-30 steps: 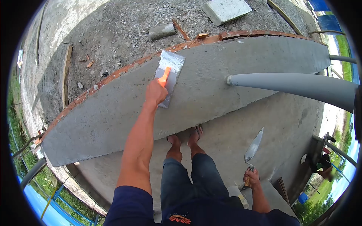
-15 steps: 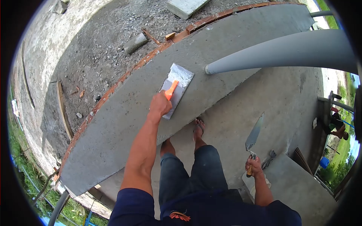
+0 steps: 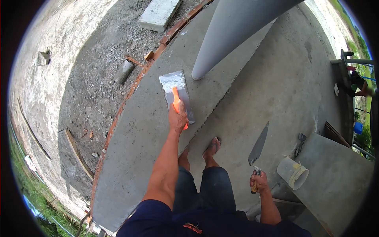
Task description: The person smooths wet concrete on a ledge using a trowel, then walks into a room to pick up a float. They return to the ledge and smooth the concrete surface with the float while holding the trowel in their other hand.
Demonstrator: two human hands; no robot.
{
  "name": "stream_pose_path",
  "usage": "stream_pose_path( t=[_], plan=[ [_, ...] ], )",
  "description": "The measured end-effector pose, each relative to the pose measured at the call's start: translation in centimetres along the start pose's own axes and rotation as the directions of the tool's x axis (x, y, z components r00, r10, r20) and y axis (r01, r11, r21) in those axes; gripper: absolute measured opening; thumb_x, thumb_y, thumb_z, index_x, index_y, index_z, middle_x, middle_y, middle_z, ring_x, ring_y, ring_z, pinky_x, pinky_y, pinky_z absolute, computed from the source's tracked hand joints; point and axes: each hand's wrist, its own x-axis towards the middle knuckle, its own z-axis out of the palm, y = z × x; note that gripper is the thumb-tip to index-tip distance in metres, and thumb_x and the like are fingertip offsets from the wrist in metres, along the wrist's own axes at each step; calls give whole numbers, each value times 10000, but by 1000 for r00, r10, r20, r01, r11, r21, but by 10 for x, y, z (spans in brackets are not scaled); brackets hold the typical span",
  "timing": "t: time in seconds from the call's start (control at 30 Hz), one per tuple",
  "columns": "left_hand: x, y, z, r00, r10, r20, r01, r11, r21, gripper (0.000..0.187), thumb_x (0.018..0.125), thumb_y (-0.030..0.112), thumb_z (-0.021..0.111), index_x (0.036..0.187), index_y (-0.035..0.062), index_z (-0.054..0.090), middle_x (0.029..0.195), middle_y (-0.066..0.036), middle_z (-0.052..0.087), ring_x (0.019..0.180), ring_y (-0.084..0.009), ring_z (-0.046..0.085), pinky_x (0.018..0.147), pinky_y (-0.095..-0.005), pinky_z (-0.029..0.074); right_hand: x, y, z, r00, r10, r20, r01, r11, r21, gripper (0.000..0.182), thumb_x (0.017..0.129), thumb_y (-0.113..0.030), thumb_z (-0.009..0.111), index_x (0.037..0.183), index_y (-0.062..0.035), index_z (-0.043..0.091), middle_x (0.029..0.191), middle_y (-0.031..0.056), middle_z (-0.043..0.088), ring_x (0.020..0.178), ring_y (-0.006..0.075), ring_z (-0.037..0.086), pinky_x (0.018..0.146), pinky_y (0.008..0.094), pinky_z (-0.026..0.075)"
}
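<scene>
My left hand [image 3: 178, 115] is closed around the orange handle of a flat rectangular plastering trowel [image 3: 169, 80], whose blade is smeared with pale wet cement. The blade lies flat on the grey concrete strip [image 3: 130, 158], close to the foot of a grey round post [image 3: 221, 43]. In my right hand [image 3: 259, 183] is a pointed trowel [image 3: 259, 147], gripped by its wooden handle. Its blade points away from me, held above the lower floor and apart from the concrete strip.
Reddish edging boards [image 3: 132, 89] border the strip, with gravel beyond. A concrete block [image 3: 160, 15] and a short cylinder [image 3: 124, 72] lie there. At right, a white bucket [image 3: 290, 172] lies tipped on a raised slab [image 3: 339, 181]. Another person [image 3: 358, 83] is at the far right.
My view has turned, so the post now stands more upright in it and the bucket shows fully. The plastering trowel has swung round relative to the strip. Both hands keep their tools.
</scene>
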Motion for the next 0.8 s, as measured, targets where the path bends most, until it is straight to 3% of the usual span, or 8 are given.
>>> stream_pose_path(
  t=[0.1,0.2,0.33,0.43,0.57,0.6,0.73,0.8],
  plan=[
    [58,45,15,998,51,40,-57,987,152,363,983,377,530,1017,21,466,609,-49,482,409,-147,474,382,-323,430,-2,10,-19,999,-37,14,37,999,18,159,798,-94,634,867,-58,495,588,58,536,460,166,544,454,308,474],
    [60,72,10,994,-27,107,12,991,135,347,986,371,525,1005,27,480,607,-45,485,414,-144,480,384,-324,435,0,23,-34,998,-56,-16,57,996,74,158,797,-100,633,863,-61,495,588,58,539,463,165,546,456,308,478],
    [42,33,-14,986,1,169,-39,974,222,352,981,368,530,998,20,484,587,-34,472,402,-147,478,365,-329,429,7,25,-41,999,-25,-40,30,993,118,165,793,-108,634,867,-65,494,586,54,539,462,164,548,449,311,483],
    [93,85,0,987,4,162,-55,949,312,392,982,394,520,1061,10,512,602,-38,484,421,-145,491,388,-314,428,12,28,-47,999,-38,-9,39,996,81,171,790,-111,637,873,-65,494,580,55,537,450,166,545,437,316,483],
    [62,58,-14,984,36,176,-105,910,401,432,987,424,502,1111,12,529,611,-45,500,432,-142,496,401,-318,436,15,30,-39,999,-39,-28,43,987,154,177,789,-112,641,876,-64,495,571,57,533,440,168,541,432,320,485],
    [64,34,-28,961,184,206,-254,884,394,436,987,424,499,1107,6,530,606,-50,502,426,-147,499,397,-322,439,17,30,-36,999,-38,-32,43,984,173,177,790,-111,642,876,-64,494,574,57,533,441,168,541,434,320,487],
    [134,89,-38,972,126,198,-219,792,570,467,985,436,495,1116,-11,529,601,-54,498,417,-153,510,394,-321,436,24,28,-28,998,-60,-14,61,987,151,190,780,-111,654,872,-77,490,587,41,511,443,166,539,424,323,481],
    [117,84,-54,963,103,250,-228,806,546,489,981,449,495,1133,-14,525,590,-55,499,413,-150,513,391,-319,439,29,27,-20,997,-66,-26,70,983,170,187,783,-111,649,873,-76,489,585,39,508,440,165,538,423,324,482]
  ],
)
